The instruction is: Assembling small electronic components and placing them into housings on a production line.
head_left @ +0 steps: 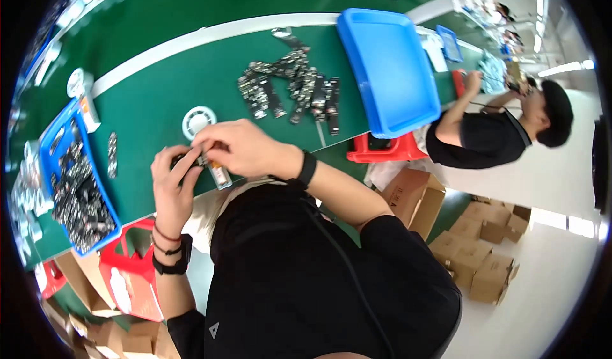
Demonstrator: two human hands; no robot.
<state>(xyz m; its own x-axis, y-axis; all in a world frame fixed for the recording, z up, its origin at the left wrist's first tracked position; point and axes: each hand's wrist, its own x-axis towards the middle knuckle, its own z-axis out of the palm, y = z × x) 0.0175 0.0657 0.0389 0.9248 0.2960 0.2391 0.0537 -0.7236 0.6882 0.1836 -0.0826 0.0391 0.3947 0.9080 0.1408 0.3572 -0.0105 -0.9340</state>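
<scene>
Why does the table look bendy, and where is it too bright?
In the head view, the fisheye lens bends the green table; ceiling lights at its far right glare white; that same head view shows the small part at the fingers unclearly.

Green table (146,104): dark strips (309,85) loosely piled, blue trays (395,65) either side.

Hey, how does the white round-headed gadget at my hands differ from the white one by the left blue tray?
The near gadget has a head that looks round, while the left gadget shows a narrower oval one. Your right hand partly covers the near gadget; no hand is at the left gadget, over by the blue tray. Both are white.
</scene>
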